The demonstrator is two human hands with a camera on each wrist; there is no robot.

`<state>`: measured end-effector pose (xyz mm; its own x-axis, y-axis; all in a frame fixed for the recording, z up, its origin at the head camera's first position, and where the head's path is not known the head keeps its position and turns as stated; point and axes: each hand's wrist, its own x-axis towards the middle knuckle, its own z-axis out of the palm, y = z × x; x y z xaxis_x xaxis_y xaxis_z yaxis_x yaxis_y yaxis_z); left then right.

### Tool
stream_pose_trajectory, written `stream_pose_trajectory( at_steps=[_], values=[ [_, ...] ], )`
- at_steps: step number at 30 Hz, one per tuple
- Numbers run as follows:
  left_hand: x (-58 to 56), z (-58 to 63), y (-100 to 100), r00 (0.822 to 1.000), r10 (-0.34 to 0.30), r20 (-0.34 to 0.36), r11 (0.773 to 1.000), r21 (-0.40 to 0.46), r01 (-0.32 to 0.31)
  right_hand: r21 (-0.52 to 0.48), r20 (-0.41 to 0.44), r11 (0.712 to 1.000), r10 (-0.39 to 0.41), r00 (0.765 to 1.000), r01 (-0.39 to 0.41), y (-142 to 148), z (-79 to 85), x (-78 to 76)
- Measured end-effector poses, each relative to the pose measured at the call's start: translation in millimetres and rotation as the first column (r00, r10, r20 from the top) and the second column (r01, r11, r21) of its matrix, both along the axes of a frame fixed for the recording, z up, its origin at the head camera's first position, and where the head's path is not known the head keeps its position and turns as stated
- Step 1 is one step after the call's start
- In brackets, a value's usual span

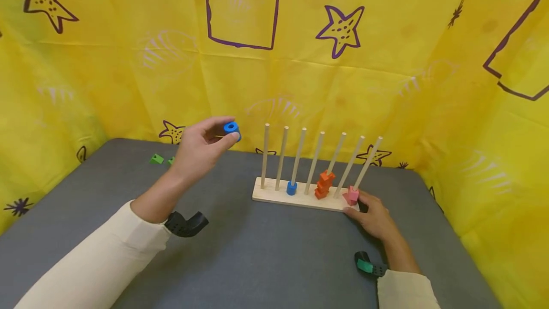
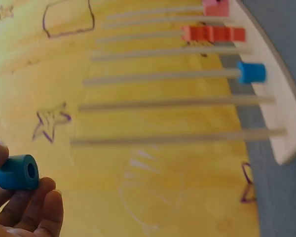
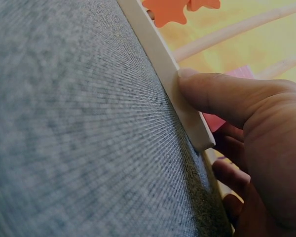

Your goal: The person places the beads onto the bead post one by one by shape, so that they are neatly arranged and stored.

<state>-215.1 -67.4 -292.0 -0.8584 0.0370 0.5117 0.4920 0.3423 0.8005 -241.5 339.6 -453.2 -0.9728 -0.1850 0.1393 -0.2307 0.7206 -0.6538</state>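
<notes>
Left sleeve (image 1: 100, 252) in the foreground, its left hand (image 1: 199, 149) holding a blue cylinder (image 1: 229, 132) up beside a row of pegs (image 1: 265, 156).
The left grip is clamped on the cylinder, thumb against fingers; the piece is off the tabletop (image 1: 257, 256), apart from the leftmost peg. The right hand (image 1: 374, 214) has its grip on the right end of the wooden base (image 1: 271, 192), thumb along the front edge, near a pink block (image 1: 353, 195). A blue block (image 1: 291, 188) sits on the third peg from the left. For threading, the pinch looks well placed: sides held, hole clear. Best, I would judge, to centre the hole over a tip, match the peg's line, lower without forcing, and keep the base firm until the piece is threaded.
</notes>
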Motion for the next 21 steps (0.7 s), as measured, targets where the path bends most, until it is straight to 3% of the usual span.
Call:
stream_pose_trajectory(
  at_steps=[6, 12, 16, 21],
  values=[
    [-6.4, 17.9, 34, 0.995, -0.102, -0.006, 0.995, 0.005, 0.102, -0.004, -0.013, 1.000, 0.008, 1.000, -0.008, -1, -0.4, -0.3],
    [-20.9, 28.7, 69, 0.981, -0.195, -0.020, 0.980, 0.036, 0.195, 0.013, -0.034, 1.000, 0.007, 0.999, -0.007, 2, 0.1, -2.5],
    [-33.9, 29.2, 88, 0.973, -0.229, -0.011, 0.971, 0.064, 0.229, 0.029, -0.003, 1.000, -0.004, 1.000, 0.004, 1, 0.1, -1.5],
    [-45.8, 24.0, 104, 0.969, -0.241, 0.059, 0.967, 0.093, 0.235, 0.037, -0.018, 0.999, -0.004, 1.000, 0.005, 2, -1.4, -1.7]
  ],
)
